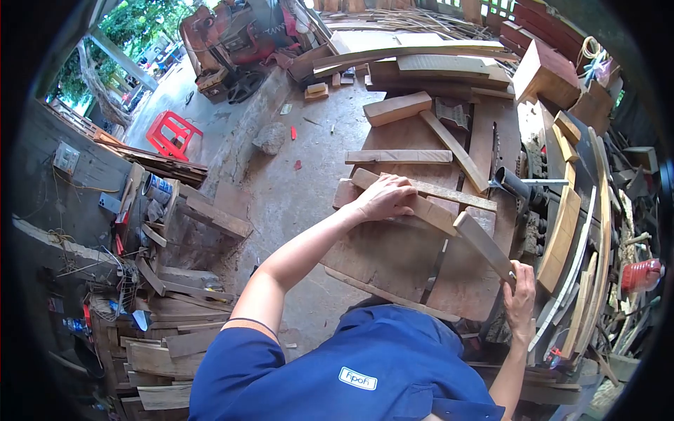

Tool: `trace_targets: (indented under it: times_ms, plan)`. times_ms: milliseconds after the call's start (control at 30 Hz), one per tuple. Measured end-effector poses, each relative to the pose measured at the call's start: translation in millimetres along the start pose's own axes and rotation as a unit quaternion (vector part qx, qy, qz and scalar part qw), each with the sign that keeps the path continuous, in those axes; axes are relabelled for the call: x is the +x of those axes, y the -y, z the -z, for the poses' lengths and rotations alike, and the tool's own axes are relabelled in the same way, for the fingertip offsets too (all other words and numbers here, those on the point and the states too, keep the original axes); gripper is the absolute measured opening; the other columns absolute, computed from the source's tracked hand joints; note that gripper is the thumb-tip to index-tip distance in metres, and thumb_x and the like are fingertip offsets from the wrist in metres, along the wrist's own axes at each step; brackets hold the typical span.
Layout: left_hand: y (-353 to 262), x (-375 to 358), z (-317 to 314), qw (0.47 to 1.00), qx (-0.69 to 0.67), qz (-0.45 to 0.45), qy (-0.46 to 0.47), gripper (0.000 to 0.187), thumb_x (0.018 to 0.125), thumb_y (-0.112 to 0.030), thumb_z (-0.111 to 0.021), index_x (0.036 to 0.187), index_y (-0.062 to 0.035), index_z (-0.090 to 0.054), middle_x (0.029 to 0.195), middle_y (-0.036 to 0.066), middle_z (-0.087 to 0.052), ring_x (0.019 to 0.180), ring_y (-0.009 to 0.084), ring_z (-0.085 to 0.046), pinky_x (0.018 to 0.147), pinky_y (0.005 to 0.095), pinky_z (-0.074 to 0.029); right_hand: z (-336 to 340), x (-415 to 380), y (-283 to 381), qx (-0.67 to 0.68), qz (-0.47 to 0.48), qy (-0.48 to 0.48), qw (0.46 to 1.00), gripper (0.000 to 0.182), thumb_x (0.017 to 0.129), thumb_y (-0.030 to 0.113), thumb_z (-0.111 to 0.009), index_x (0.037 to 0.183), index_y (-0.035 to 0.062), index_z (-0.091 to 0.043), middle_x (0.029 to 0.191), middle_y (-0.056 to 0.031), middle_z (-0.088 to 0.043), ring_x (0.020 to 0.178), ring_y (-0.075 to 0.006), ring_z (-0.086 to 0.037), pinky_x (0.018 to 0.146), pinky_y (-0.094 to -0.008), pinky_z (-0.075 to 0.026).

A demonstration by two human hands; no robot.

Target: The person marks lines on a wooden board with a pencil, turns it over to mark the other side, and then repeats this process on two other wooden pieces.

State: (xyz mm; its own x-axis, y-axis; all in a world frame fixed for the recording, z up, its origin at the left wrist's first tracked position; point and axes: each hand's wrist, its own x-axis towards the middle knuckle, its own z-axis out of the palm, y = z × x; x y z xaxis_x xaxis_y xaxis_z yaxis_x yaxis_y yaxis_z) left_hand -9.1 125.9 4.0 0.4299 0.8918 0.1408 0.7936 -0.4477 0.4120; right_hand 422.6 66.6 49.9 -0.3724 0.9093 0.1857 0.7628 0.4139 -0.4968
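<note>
My left hand (pixel 385 198) is closed over a wooden piece (pixel 434 215) above the worn wooden bench (pixel 379 256). In my right hand (pixel 519 300) is the lower right end of a short wooden block (pixel 484 245), which slants up and left to meet the first piece. Just beyond my left hand, a long strip (pixel 456 195) lies across the bench. Farther back are another flat strip (pixel 398 156), a slanting stick (pixel 455 151) and a thick block (pixel 397 109).
A dark metal tube (pixel 511 184) stands at the bench's right side, near curved wooden pieces (pixel 560 238). Stacked boards (pixel 414 52) lie behind. To the left are a red stool (pixel 173 135), a stone (pixel 269 139) and scrap wood (pixel 165 358).
</note>
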Motion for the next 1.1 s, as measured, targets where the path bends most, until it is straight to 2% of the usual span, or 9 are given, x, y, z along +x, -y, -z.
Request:
trace_targets:
  times_ms: [133,267,400,433,567,600,867,1033,1100]
  plan:
    - [-15,3,7,0.999,0.004,-0.011,-0.038,0.029,0.081,-0.02,-0.08,0.102,-0.0088,-0.064,0.106,0.008,-0.065,0.105,0.0308,-0.064,0.093,0.0434,-0.051,0,-9,0,0.004,-0.006,-0.029,1.0,0.047,0.086,-0.002,-0.07,0.131,0.0044,-0.058,0.116,-0.0176,-0.059,0.11,-0.0391,-0.06,0.094,-0.0486,-0.047]
    - [-18,0,-3,0.977,0.115,-0.063,-0.165,0.021,0.081,-0.012,-0.076,0.098,-0.0118,-0.063,0.098,0.004,-0.064,0.098,0.0256,-0.065,0.087,0.0403,-0.053,3,-16,0,0.001,-0.03,-0.057,0.998,0.046,0.089,0.002,-0.071,0.133,0.0041,-0.058,0.117,-0.0175,-0.059,0.111,-0.0393,-0.06,0.095,-0.0481,-0.047]
    - [-20,-22,-5,0.984,0.102,-0.096,-0.113,0.031,0.083,-0.023,-0.08,0.111,-0.0143,-0.069,0.112,0.002,-0.067,0.109,0.0245,-0.064,0.096,0.0396,-0.053,5,-20,1,-0.003,-0.047,-0.051,0.998,0.044,0.092,0.003,-0.071,0.134,0.0025,-0.057,0.12,-0.0192,-0.059,0.111,-0.0405,-0.061,0.093,-0.048,-0.049]
    - [-21,-29,-6,0.992,0.077,-0.063,-0.078,0.039,0.086,-0.025,-0.079,0.122,-0.0137,-0.069,0.12,0.004,-0.067,0.114,0.0261,-0.062,0.102,0.0409,-0.051,4,-21,2,-0.004,-0.05,-0.048,0.998,0.044,0.092,0.003,-0.071,0.134,0.0025,-0.057,0.12,-0.0192,-0.059,0.111,-0.0405,-0.061,0.093,-0.048,-0.049]
    - [-17,-42,-2,0.988,0.079,-0.004,-0.135,0.058,0.085,-0.026,-0.08,0.139,-0.0113,-0.063,0.137,0.007,-0.062,0.125,0.0299,-0.056,0.109,0.043,-0.048,0,-24,6,-0.006,-0.065,-0.035,0.997,0.044,0.09,0.006,-0.073,0.131,0.0038,-0.059,0.117,-0.0161,-0.06,0.11,-0.0368,-0.063,0.092,-0.0484,-0.05]
    - [-12,-44,-3,0.989,0.06,0.021,-0.132,0.058,0.086,-0.029,-0.078,0.139,-0.0105,-0.062,0.136,0.009,-0.061,0.127,0.0311,-0.055,0.114,0.0438,-0.043,-2,-25,6,0.0,-0.075,-0.031,0.997,0.043,0.09,0.006,-0.073,0.131,0.0042,-0.059,0.117,-0.0158,-0.06,0.109,-0.0367,-0.063,0.091,-0.0486,-0.05]
    - [-19,-47,-8,0.986,0.086,0.068,-0.125,0.049,0.087,-0.035,-0.078,0.126,-0.0101,-0.064,0.121,0.008,-0.061,0.121,0.0311,-0.056,0.106,0.0458,-0.043,-10,-18,16,0.004,-0.068,-0.012,0.998,0.044,0.09,0.006,-0.073,0.132,0.0054,-0.059,0.118,-0.0155,-0.06,0.109,-0.0358,-0.064,0.09,-0.0479,-0.052]
    - [-25,-41,-16,0.982,0.097,0.098,-0.132,0.056,0.086,-0.041,-0.079,0.133,-0.0124,-0.065,0.126,0.007,-0.061,0.12,0.03,-0.055,0.106,0.0441,-0.042,-18,-10,21,0.002,-0.034,-0.014,0.999,0.045,0.088,0.003,-0.073,0.131,0.0052,-0.059,0.117,-0.0159,-0.06,0.107,-0.0355,-0.065,0.09,-0.0472,-0.053]
    - [-29,-43,-15,0.964,0.129,0.105,-0.207,0.053,0.09,-0.037,-0.077,0.136,-0.0125,-0.065,0.128,0.009,-0.061,0.12,0.0298,-0.055,0.108,0.0437,-0.04,-22,-5,29,0.036,-0.073,0.012,0.997,0.045,0.086,0.003,-0.074,0.13,0.0056,-0.061,0.113,-0.0154,-0.06,0.104,-0.0345,-0.066,0.088,-0.046,-0.054]
